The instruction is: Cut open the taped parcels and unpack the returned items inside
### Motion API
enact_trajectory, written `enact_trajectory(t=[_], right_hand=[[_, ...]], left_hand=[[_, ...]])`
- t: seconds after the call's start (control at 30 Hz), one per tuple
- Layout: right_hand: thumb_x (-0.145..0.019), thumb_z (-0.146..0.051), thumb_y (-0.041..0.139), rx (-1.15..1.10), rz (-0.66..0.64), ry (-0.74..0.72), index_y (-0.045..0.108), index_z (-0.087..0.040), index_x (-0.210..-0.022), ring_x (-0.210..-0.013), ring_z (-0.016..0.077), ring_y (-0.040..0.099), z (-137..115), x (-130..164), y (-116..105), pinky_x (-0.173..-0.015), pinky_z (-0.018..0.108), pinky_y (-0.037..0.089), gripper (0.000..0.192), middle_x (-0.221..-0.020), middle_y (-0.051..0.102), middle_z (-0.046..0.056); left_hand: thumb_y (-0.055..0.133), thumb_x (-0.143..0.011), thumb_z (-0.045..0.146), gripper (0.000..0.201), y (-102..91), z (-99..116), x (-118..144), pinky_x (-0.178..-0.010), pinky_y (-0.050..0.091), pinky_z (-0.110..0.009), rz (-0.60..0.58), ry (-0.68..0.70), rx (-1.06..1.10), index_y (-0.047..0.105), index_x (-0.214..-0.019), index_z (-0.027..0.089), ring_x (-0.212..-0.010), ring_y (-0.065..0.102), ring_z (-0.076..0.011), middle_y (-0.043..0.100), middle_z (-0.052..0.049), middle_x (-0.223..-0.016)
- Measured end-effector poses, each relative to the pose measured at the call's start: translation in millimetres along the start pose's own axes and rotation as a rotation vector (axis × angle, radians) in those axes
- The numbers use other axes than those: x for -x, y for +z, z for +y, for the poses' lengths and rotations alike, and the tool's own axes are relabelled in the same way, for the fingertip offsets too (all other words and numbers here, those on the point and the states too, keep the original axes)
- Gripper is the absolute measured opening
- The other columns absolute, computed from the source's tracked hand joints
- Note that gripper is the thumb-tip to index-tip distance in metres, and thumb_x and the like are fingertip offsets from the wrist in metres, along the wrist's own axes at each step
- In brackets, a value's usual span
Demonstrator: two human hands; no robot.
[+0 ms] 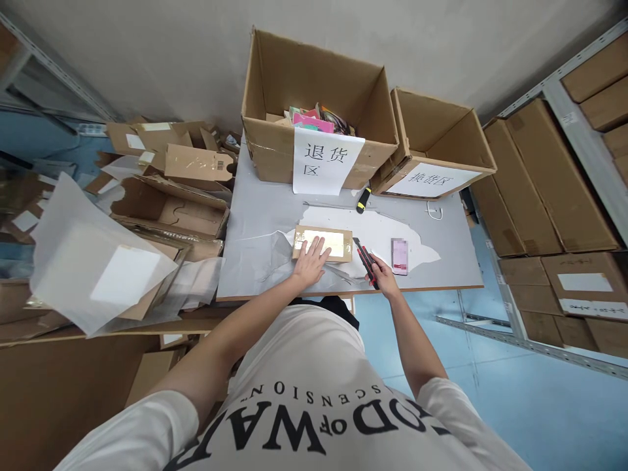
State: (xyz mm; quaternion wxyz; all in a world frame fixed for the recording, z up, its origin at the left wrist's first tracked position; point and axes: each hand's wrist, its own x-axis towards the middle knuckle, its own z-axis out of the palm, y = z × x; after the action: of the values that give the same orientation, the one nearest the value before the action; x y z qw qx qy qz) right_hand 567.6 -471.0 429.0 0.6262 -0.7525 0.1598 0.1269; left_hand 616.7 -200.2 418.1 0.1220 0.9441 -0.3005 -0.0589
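A small cardboard box point(347, 252) with a white label and clear tape at its ends lies on the grey table point(255, 209). My left hand point(311, 261) rests on its top with the fingers spread. In my right hand point(383, 276) is a red and black utility knife point(366, 259), its tip beside the box's right end. A phone point(399, 255) with a lit pink screen lies just right of that hand. Behind the box, a yellow and black handle point(364, 200) lies on the table.
At the back stand a large open carton point(275, 150) with colourful items inside and a smaller open carton point(441, 147). Cardboard waste point(169, 209) and a translucent bag point(73, 242) crowd the left. Shelves with stacked boxes point(540, 190) line the right.
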Motion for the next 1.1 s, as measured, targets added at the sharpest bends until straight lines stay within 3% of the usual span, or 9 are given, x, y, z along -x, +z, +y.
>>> enact_trajectory(t=[0.13,0.27,0.6,0.8,1.1], right_hand=[[-0.079,-0.059,0.057,-0.001,-0.011,0.007,0.039,-0.016,-0.141,-0.056,0.0163,0.06,1,-1,-2,-0.042,0.027,0.046,0.078,-0.076,0.067,0.005],[-0.075,-0.058,0.062,0.06,-0.025,0.024,0.042,-0.019,-0.139,-0.05,0.0114,0.056,-1,-2,-5,-0.04,0.025,0.043,0.077,-0.089,0.067,0.007],[-0.078,-0.048,0.063,0.215,-0.123,0.053,0.038,-0.022,-0.143,-0.042,0.0077,0.047,-13,1,-14,-0.037,0.021,0.041,0.075,-0.069,0.057,-0.003],[-0.079,-0.048,0.061,0.302,-0.195,0.04,0.04,-0.019,-0.143,-0.041,0.008,0.047,-21,5,-21,-0.037,0.022,0.04,0.073,-0.064,0.055,-0.003],[-0.079,-0.051,0.061,0.292,-0.202,0.054,0.039,-0.021,-0.144,-0.041,0.009,0.048,-17,16,-22,-0.037,0.023,0.04,0.074,-0.066,0.056,-0.002]], left_hand=[[0.054,-0.083,0.032,0.062,-3.3,-2,-5,-0.114,0.008,-0.055,0.0,-0.007,0.022,0.039,-0.141,0.018,-0.144,0.014,-0.0328,0.023,-0.016,-0.155],[0.047,-0.089,0.039,0.058,-2.2,-6,-11,-0.114,0.011,-0.055,0.025,-0.013,0.024,0.037,-0.142,0.017,-0.143,0.021,-0.0309,0.03,-0.017,-0.152],[0.054,-0.086,0.046,0.065,4.9,-7,-18,-0.109,0.002,-0.068,-0.008,-0.037,0.048,0.037,-0.143,0.02,-0.145,0.009,-0.0363,0.017,-0.017,-0.156],[0.054,-0.086,0.047,0.064,7.3,-8,-19,-0.109,0.002,-0.07,-0.002,-0.043,0.055,0.038,-0.142,0.02,-0.145,0.008,-0.0367,0.017,-0.017,-0.156],[0.055,-0.085,0.045,0.065,9.4,-6,-18,-0.109,0.002,-0.07,-0.017,-0.055,0.035,0.037,-0.143,0.021,-0.145,0.007,-0.0359,0.016,-0.016,-0.157]])
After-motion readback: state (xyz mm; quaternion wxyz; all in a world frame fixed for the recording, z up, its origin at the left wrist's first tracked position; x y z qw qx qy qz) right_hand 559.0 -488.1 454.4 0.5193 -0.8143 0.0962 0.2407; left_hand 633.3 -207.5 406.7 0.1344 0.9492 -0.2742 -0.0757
